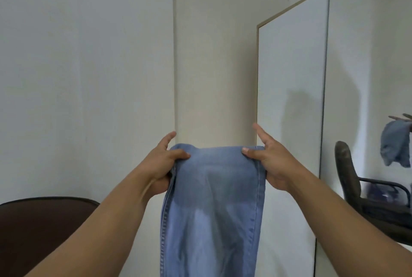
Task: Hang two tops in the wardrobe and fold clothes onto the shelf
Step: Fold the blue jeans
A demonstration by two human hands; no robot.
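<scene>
A pale wall with a projecting column (214,53) fills the background, and a white wardrobe door (289,98) stands at the right; beside it a mirror-like panel (367,64) shows a dark office chair (356,192) and a reflection of blue cloth. A dark brown chair back (44,232) sits at the lower left. No shelf or bench is in sight.

The person holds a pair of light blue jeans (211,209) up in the air, in front of the column. The left hand (163,165) pinches the top fold at its left corner, thumb over the cloth. The right hand (270,163) pinches the right corner likewise, its index finger pointing up free. The denim hangs straight down between the forearms and out of view.

This looks like the folding step, with the garment already doubled lengthwise. The next move probably calls for bringing the top edge down over the hanging part, keeping both corners level so the seams stay aligned.
</scene>
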